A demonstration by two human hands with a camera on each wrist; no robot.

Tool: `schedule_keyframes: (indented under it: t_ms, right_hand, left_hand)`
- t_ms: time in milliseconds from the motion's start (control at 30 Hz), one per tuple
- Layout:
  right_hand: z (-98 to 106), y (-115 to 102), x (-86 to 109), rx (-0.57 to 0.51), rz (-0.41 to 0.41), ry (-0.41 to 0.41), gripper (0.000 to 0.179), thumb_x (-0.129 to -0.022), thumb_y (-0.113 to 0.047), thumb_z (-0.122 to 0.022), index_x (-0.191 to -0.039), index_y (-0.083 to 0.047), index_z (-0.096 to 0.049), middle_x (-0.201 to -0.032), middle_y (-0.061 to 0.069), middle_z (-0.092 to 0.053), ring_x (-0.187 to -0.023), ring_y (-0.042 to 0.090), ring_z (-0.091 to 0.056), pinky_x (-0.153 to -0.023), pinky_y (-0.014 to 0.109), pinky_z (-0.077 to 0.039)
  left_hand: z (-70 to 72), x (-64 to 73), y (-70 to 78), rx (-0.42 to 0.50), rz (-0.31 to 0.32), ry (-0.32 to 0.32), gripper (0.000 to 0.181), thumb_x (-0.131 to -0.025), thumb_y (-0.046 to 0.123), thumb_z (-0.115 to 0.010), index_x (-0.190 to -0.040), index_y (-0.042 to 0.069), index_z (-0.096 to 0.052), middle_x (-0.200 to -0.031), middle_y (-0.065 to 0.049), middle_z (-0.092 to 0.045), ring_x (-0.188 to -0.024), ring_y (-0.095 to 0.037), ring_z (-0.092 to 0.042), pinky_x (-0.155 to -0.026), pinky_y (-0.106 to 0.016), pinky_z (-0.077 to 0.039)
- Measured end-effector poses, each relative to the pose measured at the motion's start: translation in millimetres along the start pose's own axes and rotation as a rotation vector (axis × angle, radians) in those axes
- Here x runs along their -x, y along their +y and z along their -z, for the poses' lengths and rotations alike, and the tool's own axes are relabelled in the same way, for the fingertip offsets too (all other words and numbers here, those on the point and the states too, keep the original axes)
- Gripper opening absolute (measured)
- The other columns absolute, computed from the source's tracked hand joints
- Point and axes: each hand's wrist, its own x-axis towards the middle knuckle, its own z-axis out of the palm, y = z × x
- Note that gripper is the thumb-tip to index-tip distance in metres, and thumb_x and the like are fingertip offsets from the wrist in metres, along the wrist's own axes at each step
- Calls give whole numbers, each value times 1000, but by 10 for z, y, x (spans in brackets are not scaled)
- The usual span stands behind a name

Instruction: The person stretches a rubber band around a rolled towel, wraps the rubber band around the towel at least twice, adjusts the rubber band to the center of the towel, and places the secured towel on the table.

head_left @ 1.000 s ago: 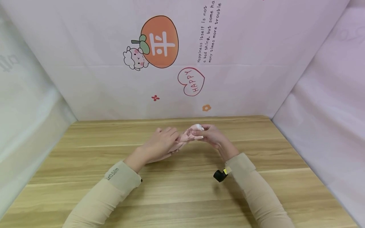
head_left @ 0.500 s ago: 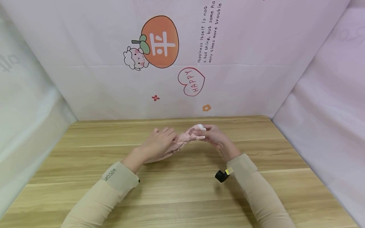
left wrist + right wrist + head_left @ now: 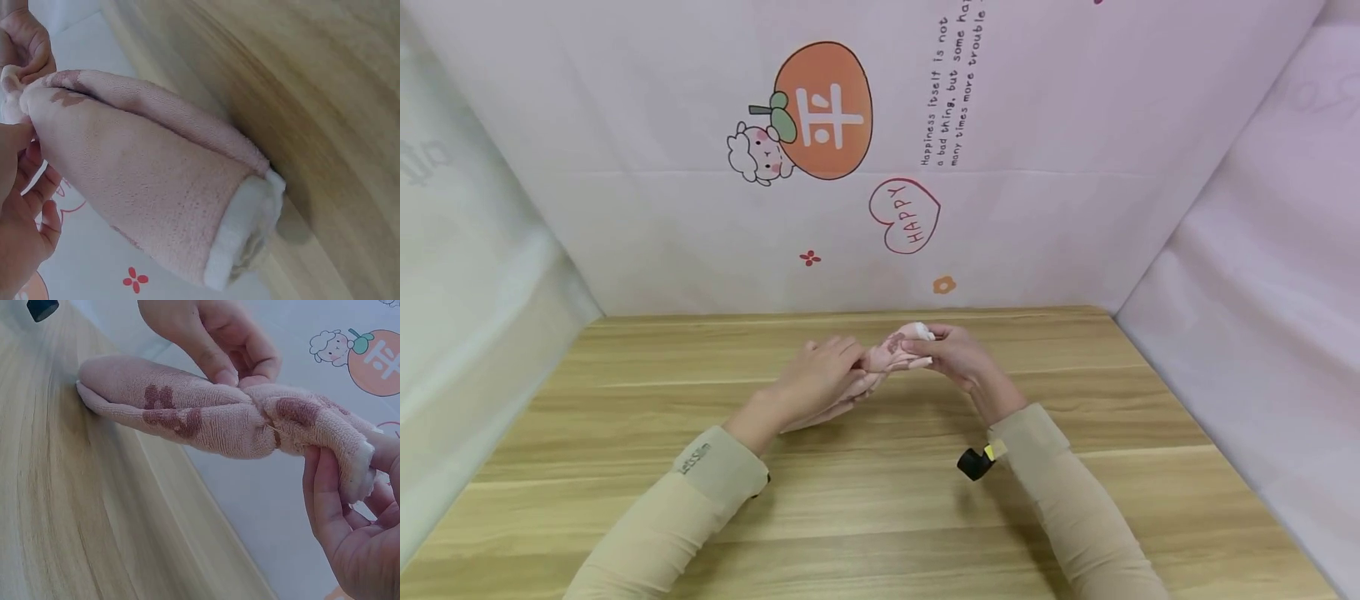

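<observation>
A pink terry towel [image 3: 895, 350] with darker brownish-pink marks and white edging is rolled lengthwise. In the right wrist view a thin band [image 3: 273, 429] circles its narrowed neck, dividing a long rolled part from a short end. My left hand [image 3: 816, 375] pinches the towel by that neck, thumb on top; its other fingers are loosely bent, as the left wrist view shows. With my right hand [image 3: 958, 354] I grip the short white-edged end between thumb and fingers. The long part slopes down to the left, partly hidden behind my left hand in the head view.
Below the towel is a wood-grain table [image 3: 865, 517]. A white printed cloth [image 3: 1037, 233] stands behind it, with white cloth walls at both sides. A small black wrist camera [image 3: 975, 463] hangs below my right sleeve [image 3: 1030, 437].
My right hand and the short towel end shift slightly right, then back left. My left hand moves a little left and stays at the neck. Both hands keep their hold.
</observation>
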Motion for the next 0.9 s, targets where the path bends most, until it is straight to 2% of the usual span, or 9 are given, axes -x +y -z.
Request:
schedule_keyframes:
  t_ms: [100, 233, 333, 400, 500, 667, 767, 900]
  right_hand:
    - [4, 1, 1, -6, -7, 5, 21, -99, 7, -58, -119, 8, -64, -94, 3, -71, -85, 13, -69, -81, 25, -57]
    - [25, 4, -3, -27, -23, 26, 37, -101, 4, -56, -135, 17, -50, -96, 4, -68, -86, 12, -69, -82, 23, -57]
    - [35, 5, -8, -40, -34, 39, 43, -101, 4, -56, -139, 19, -45, -97, 5, -66, -85, 12, -68, -81, 22, -56]
    - [33, 9, -11, -43, -39, 36, 42, -101, 4, -55, -139, 19, -45, -97, 5, -66, -84, 11, -68, -80, 22, -56]
    - [21, 23, -18, -67, -44, 28, 38, -102, 2, -54, -136, 17, -47, -97, 4, -66, -83, 11, -68, -80, 21, -56]
    - [-9, 53, -26, -59, -52, 55, 31, -102, -4, -56, -129, 10, -54, -92, 3, -67, -78, 9, -67, -72, 18, -55]
    - [-22, 72, -34, -51, -54, 72, 26, -101, -6, -57, -124, 7, -57, -91, 3, -67, -76, 9, -66, -70, 18, -55]
    - [-29, 82, -38, -46, -52, 69, 30, -102, -7, -57, -127, 8, -57, -92, 2, -66, -77, 8, -65, -71, 19, -56]
  left_hand:
    - [-23, -2, -4, 48, 10, 23, 7, -106, 22, -60, -107, 15, -61, -108, 2, -61, -106, -20, -57, -84, -44, -43]
    - [-59, -3, -40, 97, -12, 92, 13, -103, 19, -64, -115, 17, -68, -110, 0, -66, -108, -23, -61, -84, -47, -47]
    - [-72, -7, -63, 119, -35, 153, 19, -99, 20, -70, -119, 20, -71, -109, 1, -69, -102, -21, -65, -82, -48, -49]
    - [-72, -12, -63, 125, -26, 174, 23, -95, 24, -76, -117, 18, -72, -107, 1, -70, -94, -19, -65, -80, -47, -50]
    - [-76, -30, -35, 116, 50, 145, 33, -88, 36, -83, -111, 17, -68, -102, 5, -65, -87, -15, -59, -79, -44, -47]
    - [-80, -88, 67, 71, 193, 27, 54, -79, 50, -87, -109, 16, -58, -104, 2, -56, -90, -17, -56, -79, -44, -42]
    - [-97, -118, 97, 41, 231, 6, 56, -78, 46, -89, -110, 14, -56, -105, -1, -57, -94, -20, -58, -79, -46, -43]
    - [-120, -129, 80, 22, 239, 22, 43, -82, 31, -88, -107, 13, -57, -100, -1, -59, -90, -22, -59, -77, -46, -46]
